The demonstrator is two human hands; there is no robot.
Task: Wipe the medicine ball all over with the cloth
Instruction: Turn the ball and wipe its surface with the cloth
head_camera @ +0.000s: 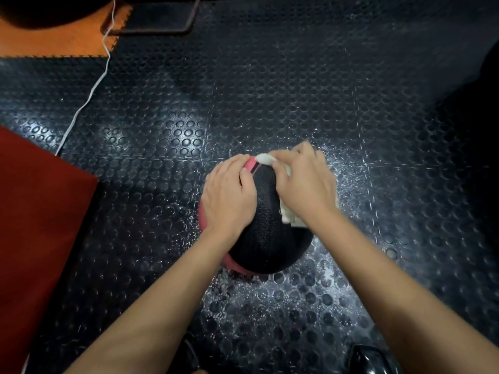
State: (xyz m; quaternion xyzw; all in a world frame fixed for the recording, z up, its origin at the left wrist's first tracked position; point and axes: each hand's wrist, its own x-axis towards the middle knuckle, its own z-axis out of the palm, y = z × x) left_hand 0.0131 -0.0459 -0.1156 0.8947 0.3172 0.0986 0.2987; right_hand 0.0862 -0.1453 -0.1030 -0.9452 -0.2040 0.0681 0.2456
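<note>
The medicine ball (266, 233) is being held under the flat left hand (229, 195); the cloth (287, 214) is being pressed beneath the curled right hand (303, 182).

no readable text, labels, brands or numbers anywhere in view

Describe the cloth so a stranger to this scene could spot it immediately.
Start at the black studded floor mat, then find the black-and-pink medicine ball resting on it. On the ball's right side, the right hand presses a pale cloth against it. It is the only whitish, crumpled thing there.
</note>
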